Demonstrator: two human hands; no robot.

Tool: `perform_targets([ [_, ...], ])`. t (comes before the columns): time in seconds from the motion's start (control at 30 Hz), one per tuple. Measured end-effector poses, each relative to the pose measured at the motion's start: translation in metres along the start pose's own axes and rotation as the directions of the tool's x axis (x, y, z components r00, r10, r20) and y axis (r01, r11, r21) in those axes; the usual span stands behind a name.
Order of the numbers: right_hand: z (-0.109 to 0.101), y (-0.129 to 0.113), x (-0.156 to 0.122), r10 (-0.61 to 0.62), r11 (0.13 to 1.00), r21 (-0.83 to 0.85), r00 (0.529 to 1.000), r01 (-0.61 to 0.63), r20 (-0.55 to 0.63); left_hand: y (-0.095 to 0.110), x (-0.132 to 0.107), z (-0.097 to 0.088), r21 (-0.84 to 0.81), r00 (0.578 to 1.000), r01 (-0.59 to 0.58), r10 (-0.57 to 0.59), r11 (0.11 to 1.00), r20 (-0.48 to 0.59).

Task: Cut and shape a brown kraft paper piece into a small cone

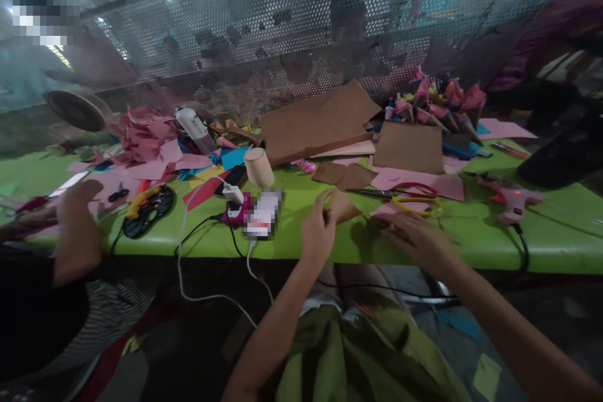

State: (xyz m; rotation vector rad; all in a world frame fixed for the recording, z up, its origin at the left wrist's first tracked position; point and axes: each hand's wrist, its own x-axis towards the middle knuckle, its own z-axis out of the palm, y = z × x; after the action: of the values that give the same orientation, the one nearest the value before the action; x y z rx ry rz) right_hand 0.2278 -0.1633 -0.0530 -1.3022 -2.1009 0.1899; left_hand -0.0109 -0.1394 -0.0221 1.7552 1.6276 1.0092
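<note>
- currently, the left hand (318,226) is closed in a pinch on a small brown paper piece (345,208), which it holds bent just above the near edge of the green counter (480,248)
- the right hand (417,237) has its fingers stretched toward the left, at the near edge of a small pink paper piece (393,208); whether it grips that piece, i cannot tell
- just beyond the right hand lie scissors (417,202) with one red and one yellow loop, their blades pointing left
- behind the left hand are brown paper cutouts (348,176), and farther back large brown sheets (315,125)
- a pink glue gun (511,201) with a lit red spot rests well to the right
- to the left of the left hand are a phone (262,213) on a white cable, a magenta power strip (238,210) and a beige tapered cup (259,167)
- a bundle of paper cones (438,103) stands at the back right
- at far left, a co-worker's arm (78,232) reaches over the counter, near heaped pink paper (146,132)
</note>
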Motion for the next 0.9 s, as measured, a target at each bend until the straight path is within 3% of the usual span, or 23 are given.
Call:
perform_targets([
  [0.17,-0.006,0.028,-0.015,-0.007,0.981,-0.195,1.000,0.010,0.013,0.003,-0.002,-0.004,0.347,0.996,-0.032,0.000,0.937,0.092],
  [0.27,-0.012,0.039,-0.012,0.010,0.971,-0.237,1.000,-0.012,-0.011,0.001,-0.004,-0.007,0.451,0.993,-0.066,0.012,0.890,0.120],
  [0.37,-0.019,0.037,-0.009,-0.001,0.972,-0.234,0.999,-0.007,-0.033,-0.005,-0.008,-0.016,0.482,0.989,-0.138,0.147,0.866,0.018],
  [0.43,-0.023,0.030,-0.007,-0.026,0.971,-0.238,0.998,0.012,-0.055,-0.011,-0.012,-0.023,0.483,0.954,-0.261,0.300,0.836,-0.003],
  [0.53,-0.025,0.017,-0.003,-0.058,0.971,-0.232,0.998,0.051,-0.021,-0.018,-0.016,-0.031,0.409,0.867,-0.497,0.461,0.766,0.188],
  [0.63,-0.019,0.009,0.005,-0.058,0.976,-0.204,0.995,0.074,0.082,-0.019,-0.018,-0.033,0.329,0.795,-0.580,0.429,0.745,0.430],
  [0.77,-0.010,0.012,0.016,-0.072,0.969,-0.224,0.984,0.109,0.164,-0.013,-0.017,-0.031,0.367,0.775,-0.558,0.310,0.744,0.550],
  [0.9,-0.007,0.021,0.025,0.007,0.938,-0.344,0.990,0.043,0.143,-0.003,-0.015,-0.028,0.414,0.767,-0.558,0.258,0.719,0.588],
])
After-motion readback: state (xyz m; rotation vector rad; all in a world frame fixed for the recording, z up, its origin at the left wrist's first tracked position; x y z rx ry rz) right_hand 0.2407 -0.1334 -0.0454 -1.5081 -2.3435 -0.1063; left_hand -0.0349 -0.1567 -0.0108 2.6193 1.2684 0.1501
